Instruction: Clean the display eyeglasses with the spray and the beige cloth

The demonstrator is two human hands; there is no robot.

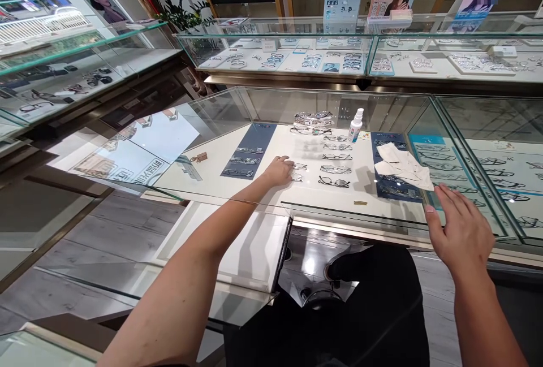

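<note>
My left hand (pixel 279 171) reaches over the display case, its fingers curled at the left end of a pair of eyeglasses (pixel 299 167). Another pair (pixel 297 177) lies just below, partly covered by that hand. To the right, several eyeglasses run in a column, the nearest being a dark round-lensed pair (pixel 334 181). Farther back are a cluster of eyeglasses (pixel 313 120) and a white spray bottle (pixel 355 125). My right hand (pixel 464 231) is at the case's front right, fingers stretched out and holding nothing. Close to its fingertips lies a crumpled white cloth (pixel 403 166).
Dark blue display mats (pixel 249 151) with eyeglasses flank the column. A small brown object (pixel 199 157) lies at the left. An open white drawer (pixel 258 248) juts out below the case. More glass showcases (pixel 280 61) stand behind, and another (pixel 85 73) at the left.
</note>
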